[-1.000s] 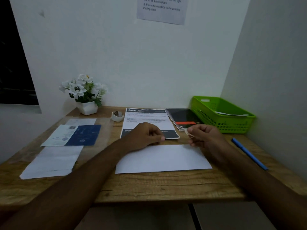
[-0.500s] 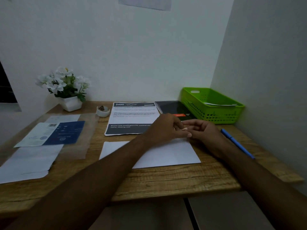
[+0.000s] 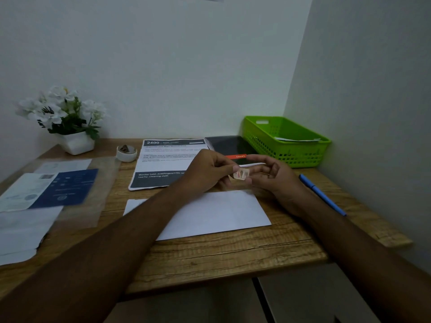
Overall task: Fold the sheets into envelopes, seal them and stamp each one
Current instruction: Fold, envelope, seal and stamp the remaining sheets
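Note:
A white folded envelope lies flat on the wooden desk in front of me. Above its far right corner, both hands meet around a small pale stamp with a reddish picture. My left hand pinches the stamp's left edge between thumb and fingertips. My right hand holds its right side, fingers curled, with the index finger stretched out above. The stamp hangs a little above the desk, apart from the envelope.
A green basket holding paper stands at the back right. Beside it are a dark booklet, a printed sheet, a tape roll and a flower pot. A blue pen lies right; papers lie left.
My left hand left the envelope's top edge and came right to meet my right hand. Both now hold the stamp, lifted slightly. The camera view turned right and down.

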The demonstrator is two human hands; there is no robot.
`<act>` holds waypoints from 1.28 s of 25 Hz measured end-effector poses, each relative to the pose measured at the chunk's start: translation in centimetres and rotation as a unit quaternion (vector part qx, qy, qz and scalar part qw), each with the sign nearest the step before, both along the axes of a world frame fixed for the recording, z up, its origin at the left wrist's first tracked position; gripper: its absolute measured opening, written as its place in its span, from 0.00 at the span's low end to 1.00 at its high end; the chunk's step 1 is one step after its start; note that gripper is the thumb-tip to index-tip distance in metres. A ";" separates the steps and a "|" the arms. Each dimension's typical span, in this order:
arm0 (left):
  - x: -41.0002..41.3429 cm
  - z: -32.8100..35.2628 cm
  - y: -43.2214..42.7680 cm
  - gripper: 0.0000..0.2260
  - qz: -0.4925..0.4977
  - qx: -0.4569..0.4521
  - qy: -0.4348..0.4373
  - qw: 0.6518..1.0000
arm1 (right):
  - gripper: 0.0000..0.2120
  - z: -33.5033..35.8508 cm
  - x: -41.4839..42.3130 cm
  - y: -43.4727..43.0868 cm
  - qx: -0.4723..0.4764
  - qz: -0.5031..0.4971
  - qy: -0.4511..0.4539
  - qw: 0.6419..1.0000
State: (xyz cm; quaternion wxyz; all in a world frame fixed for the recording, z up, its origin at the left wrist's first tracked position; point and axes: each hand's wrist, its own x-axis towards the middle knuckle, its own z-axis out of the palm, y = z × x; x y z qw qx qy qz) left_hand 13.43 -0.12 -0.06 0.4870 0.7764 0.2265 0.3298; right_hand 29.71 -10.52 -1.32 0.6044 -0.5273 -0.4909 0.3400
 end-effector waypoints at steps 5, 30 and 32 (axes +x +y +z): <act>-0.3 0.1 -0.1 0.03 -0.008 -0.027 -0.008 1.000 | 0.28 0.2 0.0 -0.1 0.015 -0.002 0.020 1.000; 1.3 -1.1 -1.0 0.20 0.000 0.216 0.225 0.950 | 0.09 -0.1 0.2 -0.4 -0.024 -0.066 0.037 0.997; 1.2 -1.1 -1.0 0.19 0.002 0.206 0.227 0.952 | 0.09 -0.1 0.1 -0.4 -0.030 -0.065 0.036 0.997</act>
